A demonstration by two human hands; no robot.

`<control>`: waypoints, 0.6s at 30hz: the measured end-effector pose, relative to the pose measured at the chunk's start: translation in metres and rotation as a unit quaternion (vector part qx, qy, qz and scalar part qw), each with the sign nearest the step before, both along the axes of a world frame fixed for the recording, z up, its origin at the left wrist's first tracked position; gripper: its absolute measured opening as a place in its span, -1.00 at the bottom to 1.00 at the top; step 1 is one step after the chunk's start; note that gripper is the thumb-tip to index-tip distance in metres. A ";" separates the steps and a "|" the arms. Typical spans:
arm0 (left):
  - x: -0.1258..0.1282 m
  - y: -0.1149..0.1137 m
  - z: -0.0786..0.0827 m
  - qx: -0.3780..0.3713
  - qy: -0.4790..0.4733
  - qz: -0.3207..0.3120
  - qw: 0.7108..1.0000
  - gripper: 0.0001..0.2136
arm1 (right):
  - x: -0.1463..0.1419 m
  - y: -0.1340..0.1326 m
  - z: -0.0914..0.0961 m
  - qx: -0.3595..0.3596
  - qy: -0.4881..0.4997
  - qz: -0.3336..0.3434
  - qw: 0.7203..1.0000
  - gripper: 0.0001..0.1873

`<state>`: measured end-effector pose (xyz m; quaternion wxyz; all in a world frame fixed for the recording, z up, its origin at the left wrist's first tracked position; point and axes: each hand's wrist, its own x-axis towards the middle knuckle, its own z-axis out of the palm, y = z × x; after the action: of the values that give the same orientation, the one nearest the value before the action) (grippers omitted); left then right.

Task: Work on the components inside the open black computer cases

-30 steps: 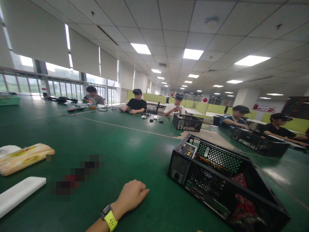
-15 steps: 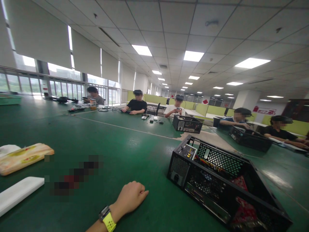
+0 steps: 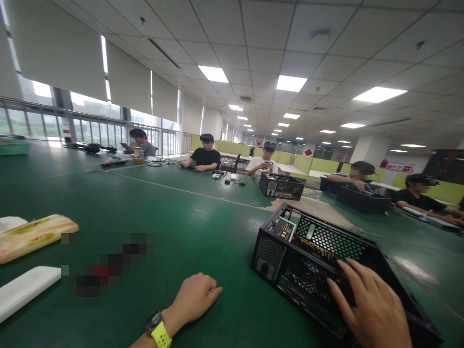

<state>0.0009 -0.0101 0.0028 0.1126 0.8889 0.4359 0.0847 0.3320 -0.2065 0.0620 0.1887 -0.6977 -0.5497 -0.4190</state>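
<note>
My left hand (image 3: pixel 195 296), with a yellow-strapped watch on the wrist, rests on the green table as a loose fist; its palm side is hidden. To its right lies an open black computer case (image 3: pixel 270 251), holding a labelled power supply (image 3: pixel 281 230) and coloured cables (image 3: pixel 308 244). Over the near side of that case reaches my right hand (image 3: pixel 373 304), fingers spread. Its fingertips are at or just above the case's near edge; whether they touch is unclear. The hand covers the lower right part of the case.
Left on the green table (image 3: pixel 159 212) are a patterned tissue pack (image 3: pixel 43 234), a long white object (image 3: pixel 29 291) and a blurred-out dark and red item (image 3: pixel 108 268). Several people sit beyond; other black cases stand before a person in white (image 3: pixel 282 185) and at right (image 3: pixel 363 199).
My right hand has come into view over the computer case, covering its red part. My left hand stays put. At the far right, a person's case has turned and shifted left.
</note>
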 end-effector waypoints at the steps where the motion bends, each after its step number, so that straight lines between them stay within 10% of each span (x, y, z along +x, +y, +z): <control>1: -0.001 0.001 -0.001 0.004 0.001 0.001 1.000 -0.61 | 0.003 0.004 0.007 -0.023 -0.004 -0.039 0.999 -0.45; 6: 0.001 -0.002 0.005 0.015 0.003 -0.005 1.000 -0.60 | 0.003 0.013 0.015 -0.176 -0.003 -0.136 0.975 -0.55; 11: 0.048 -0.048 0.071 0.128 -0.058 -0.137 0.981 -0.63 | -0.005 0.011 0.022 -0.195 0.059 -0.175 0.963 -0.60; 18: 0.123 -0.113 0.163 0.405 -0.125 -0.409 0.808 -0.84 | -0.022 -0.008 0.031 -0.257 0.163 -0.091 0.948 -0.69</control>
<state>0.1244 -0.1229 0.1653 -0.1799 0.9315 -0.0598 0.3103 0.3104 -0.2147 0.0929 0.0511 -0.8284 -0.5344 -0.1597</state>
